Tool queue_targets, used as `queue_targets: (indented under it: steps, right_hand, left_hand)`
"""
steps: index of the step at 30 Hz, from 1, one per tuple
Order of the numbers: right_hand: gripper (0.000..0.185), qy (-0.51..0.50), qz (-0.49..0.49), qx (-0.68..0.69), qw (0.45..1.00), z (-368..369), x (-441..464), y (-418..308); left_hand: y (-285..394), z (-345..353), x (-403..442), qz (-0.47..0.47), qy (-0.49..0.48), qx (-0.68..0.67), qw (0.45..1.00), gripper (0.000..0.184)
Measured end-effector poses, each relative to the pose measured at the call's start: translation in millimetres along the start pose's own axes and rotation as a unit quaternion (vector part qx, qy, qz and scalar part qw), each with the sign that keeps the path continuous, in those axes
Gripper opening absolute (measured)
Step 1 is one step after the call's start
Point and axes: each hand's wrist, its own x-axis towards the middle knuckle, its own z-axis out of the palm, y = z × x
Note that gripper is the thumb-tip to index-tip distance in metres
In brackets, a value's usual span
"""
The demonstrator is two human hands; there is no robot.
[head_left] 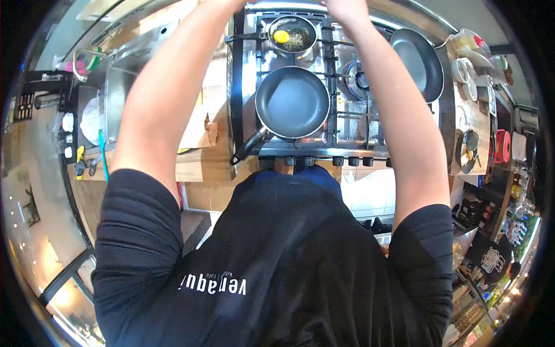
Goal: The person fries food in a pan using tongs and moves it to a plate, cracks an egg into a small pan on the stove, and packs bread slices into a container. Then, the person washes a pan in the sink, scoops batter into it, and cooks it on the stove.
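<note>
Both arms stretch forward over the gas stove. My left hand (232, 3) is cut off by the top edge of the view, left of the small pan; its fingers are out of sight. At the top edge, right of the same pan, my right hand (348, 10) shows only in part, and what it holds, if anything, cannot be made out. Between and below them is a small frying pan (300, 41) with an egg yolk (281, 37) in liquid. Nearer to me sits a larger dark frying pan (293, 103), its handle pointing down-left.
Another dark pan (417, 65) stands on the stove's right side, partly behind my right forearm. A burner (356, 80) shows beside that arm. White bowls (464, 72) and a small dish with utensils (469, 151) are on the right counter. A sink (124, 75) lies left.
</note>
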Motion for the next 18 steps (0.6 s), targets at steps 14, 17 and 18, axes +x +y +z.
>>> queue_targets:
  steps: [14, 17, 18]
  right_hand:
    - [0.036, 0.039, 0.206, 0.421, 0.882, -10, -68, 16]
    - [0.043, 0.071, 0.231, 0.393, 0.887, -38, -117, 13]
    - [0.043, 0.069, 0.229, 0.371, 0.897, -48, -135, 14]
  left_hand:
    - [-63, 45, -45, 0.03, -0.09, -0.035, 0.995, 0.047]
    - [-102, 50, -56, 0.054, -0.085, 0.369, 0.924, 0.048]
    - [-110, 52, -59, 0.053, -0.094, 0.393, 0.913, 0.044]
